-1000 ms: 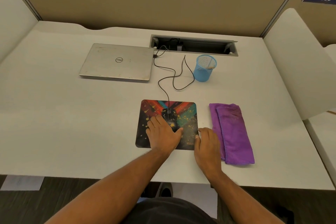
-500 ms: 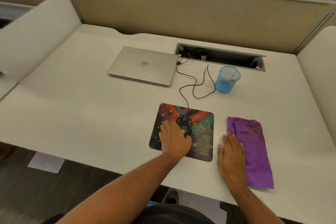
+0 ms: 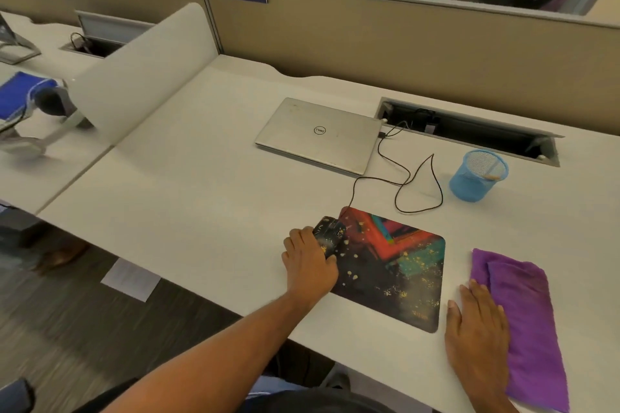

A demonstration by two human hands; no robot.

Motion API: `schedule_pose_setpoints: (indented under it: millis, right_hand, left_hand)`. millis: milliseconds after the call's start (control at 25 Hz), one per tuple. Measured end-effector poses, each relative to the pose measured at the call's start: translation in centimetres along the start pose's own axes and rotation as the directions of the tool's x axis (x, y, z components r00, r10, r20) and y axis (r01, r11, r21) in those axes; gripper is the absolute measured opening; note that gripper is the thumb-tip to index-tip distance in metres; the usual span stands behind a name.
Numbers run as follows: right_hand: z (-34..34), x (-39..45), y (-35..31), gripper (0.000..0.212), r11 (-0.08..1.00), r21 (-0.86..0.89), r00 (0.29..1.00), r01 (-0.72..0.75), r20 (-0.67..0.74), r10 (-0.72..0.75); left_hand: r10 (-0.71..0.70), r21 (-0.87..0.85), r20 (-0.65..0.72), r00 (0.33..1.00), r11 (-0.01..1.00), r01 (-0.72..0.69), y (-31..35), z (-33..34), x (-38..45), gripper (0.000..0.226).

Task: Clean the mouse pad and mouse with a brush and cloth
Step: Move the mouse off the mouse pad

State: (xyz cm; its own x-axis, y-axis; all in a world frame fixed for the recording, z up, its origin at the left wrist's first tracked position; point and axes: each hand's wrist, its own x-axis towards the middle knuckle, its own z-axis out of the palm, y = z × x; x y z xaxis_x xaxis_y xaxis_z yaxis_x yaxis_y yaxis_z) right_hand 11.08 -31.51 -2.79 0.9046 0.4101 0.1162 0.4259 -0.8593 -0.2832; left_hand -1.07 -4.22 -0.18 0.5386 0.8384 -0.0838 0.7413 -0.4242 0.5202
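The left hand [image 3: 310,265] is curled round the black mouse [image 3: 329,234], which sits at the far left corner of the mouse pad [image 3: 394,266], half off its edge onto the bare surface [image 3: 201,198]. The right hand [image 3: 478,329] lies flat with fingers straight, near the front edge of the surface, touching the left side of the folded purple cloth [image 3: 526,318] and holding nothing. Yellowish crumbs speckle both the pad and the top of the mouse.

The step in hand looks like getting the mouse clear so the pad can be cleaned. To do it well, lift the mouse rather than drag it, so the crumbs are not ground into the pad, and set it down to the left with slack in its cable [image 3: 402,184], which loops back toward the closed laptop [image 3: 318,136]. The brush is probably the pale stick in the blue mesh cup [image 3: 478,176] toward the far right, though it is too small to be sure. Sweep crumbs toward one edge first, then wipe with the cloth.
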Motion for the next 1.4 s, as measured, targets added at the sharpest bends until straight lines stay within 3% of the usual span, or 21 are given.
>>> schedule_pose_setpoints:
  millis: [360,720,920,1160,1280,1400]
  right_hand:
    - [0.4,0.2,-0.1,0.073,0.997,-0.070,0.999,0.031,-0.013,-0.032]
    - [0.4,0.5,-0.5,0.072,0.997,-0.074,1.000,0.002,-0.017,-0.003]
    - [0.3,0.6,-0.7,0.059,0.998,-0.065,0.999,-0.020,0.029,0.022]
    - [0.7,0.7,-0.1,0.058,0.999,-0.047,1.000,-0.006,0.013,0.006]
    - [1.0,0.8,0.1,0.047,0.999,-0.038,1.000,-0.007,-0.002,0.007]
    - [1.1,0.8,0.2,0.043,1.000,-0.022,1.000,-0.018,-0.002,0.018]
  left_hand:
    - [-0.137,0.026,-0.080,0.987,0.990,0.140,-7.1,-5.0,5.0,0.064]
    - [-0.188,-0.007,-0.071,0.980,0.982,0.188,-9.9,-7.1,8.1,0.057]
    - [-0.189,0.022,-0.045,0.981,0.981,0.190,-9.8,-7.2,9.2,0.058]
    - [-0.222,0.062,-0.057,0.973,0.972,0.226,-10.3,-7.1,9.1,0.080]
    - [-0.178,0.064,-0.126,0.976,0.980,0.187,-9.9,-7.2,8.5,0.094]
    - [-0.047,0.063,-0.208,0.977,0.996,0.062,-8.4,-6.9,7.9,0.092]
